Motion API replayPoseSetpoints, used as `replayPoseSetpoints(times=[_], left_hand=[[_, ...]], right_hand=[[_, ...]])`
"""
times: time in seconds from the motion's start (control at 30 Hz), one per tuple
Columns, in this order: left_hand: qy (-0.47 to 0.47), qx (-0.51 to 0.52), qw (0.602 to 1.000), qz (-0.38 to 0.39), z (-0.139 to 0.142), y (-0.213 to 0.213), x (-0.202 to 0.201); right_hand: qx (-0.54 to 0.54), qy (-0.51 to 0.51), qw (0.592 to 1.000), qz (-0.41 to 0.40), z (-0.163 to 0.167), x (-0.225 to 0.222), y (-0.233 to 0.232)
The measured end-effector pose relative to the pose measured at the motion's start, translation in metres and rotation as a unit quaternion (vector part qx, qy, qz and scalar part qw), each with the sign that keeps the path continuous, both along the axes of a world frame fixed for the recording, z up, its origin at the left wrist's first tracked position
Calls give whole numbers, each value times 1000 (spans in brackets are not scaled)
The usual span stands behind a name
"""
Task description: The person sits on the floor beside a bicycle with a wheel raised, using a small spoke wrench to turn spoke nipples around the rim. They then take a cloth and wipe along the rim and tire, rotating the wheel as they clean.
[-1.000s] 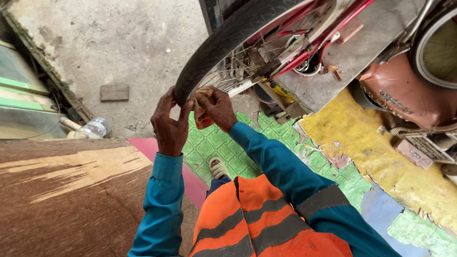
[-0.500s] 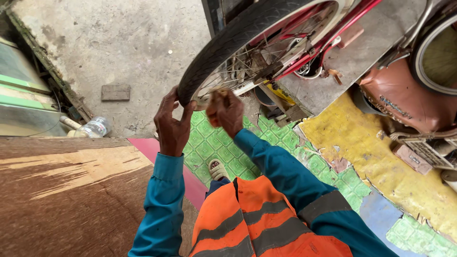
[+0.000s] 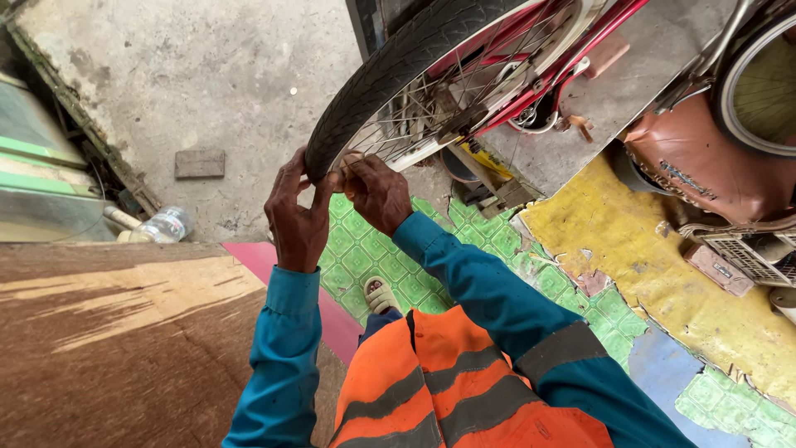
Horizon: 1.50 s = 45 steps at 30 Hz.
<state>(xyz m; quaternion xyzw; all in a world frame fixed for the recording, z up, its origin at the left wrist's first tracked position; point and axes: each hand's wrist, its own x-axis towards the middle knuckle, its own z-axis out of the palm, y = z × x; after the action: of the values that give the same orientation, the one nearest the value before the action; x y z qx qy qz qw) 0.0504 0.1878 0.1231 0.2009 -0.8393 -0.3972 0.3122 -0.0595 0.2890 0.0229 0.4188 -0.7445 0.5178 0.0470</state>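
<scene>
So the black rubber bicycle tyre on its spoked silver rim is being worked right at its lowest edge, where both hands meet. The left hand is pressed against the tyre's outer tread, fingers curled over it, so that grip is closed on the tyre itself. The right hand is tucked just beside it on the rim side, fingertips pinched in at the bead; something small may be held there, but it can't be made out, so whether that grip is clenched on anything can't be told.

Judging by the finger placement, the step in hand looks like the tyre edge being seated or checked against the rim. The next move would probably call for the wheel to be turned a bit and the same squeeze repeated further along, with the thumbs kept clear of the thin wire spokes.

Around the tyre: the red bicycle frame runs up behind it, a brown leather saddle sits well to its right, a clear plastic bottle lies well to its left on the concrete floor, and green patterned floor tiles are spread below it. The spokes and frame tubes crowd the rim side, so little room is left for the right hand.
</scene>
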Motion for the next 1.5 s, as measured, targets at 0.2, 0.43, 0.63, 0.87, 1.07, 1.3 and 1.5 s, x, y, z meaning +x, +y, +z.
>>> replayPoseSetpoints(times=[0.2, 0.43, 0.63, 0.87, 1.07, 1.3, 1.5], left_hand=[[-2, -27, 1000, 0, 8, 0, -1], [2, -16, 1000, -1, 15, 1, -3], [-7, 11, 1000, 14, 14, 4, -3], [28, -21, 999, -6, 18, 4, -5], [0, -39, 999, 4, 20, 4, -6], [8, -14, 1000, 10, 11, 2, -4], [13, -32, 999, 13, 11, 4, -4]], right_hand=[[16, 5, 1000, 16, -4, -6, 2], [-34, 17, 999, -33, -19, -32, 12], [-28, -6, 989, -143, -23, -42, 22], [-34, 0, 998, -54, -7, -11, 29], [91, 60, 994, 20, 3, -9, 10], [189, 89, 977, 45, 2, -16, 4], [12, 26, 1000, -13, -18, 3, 1]])
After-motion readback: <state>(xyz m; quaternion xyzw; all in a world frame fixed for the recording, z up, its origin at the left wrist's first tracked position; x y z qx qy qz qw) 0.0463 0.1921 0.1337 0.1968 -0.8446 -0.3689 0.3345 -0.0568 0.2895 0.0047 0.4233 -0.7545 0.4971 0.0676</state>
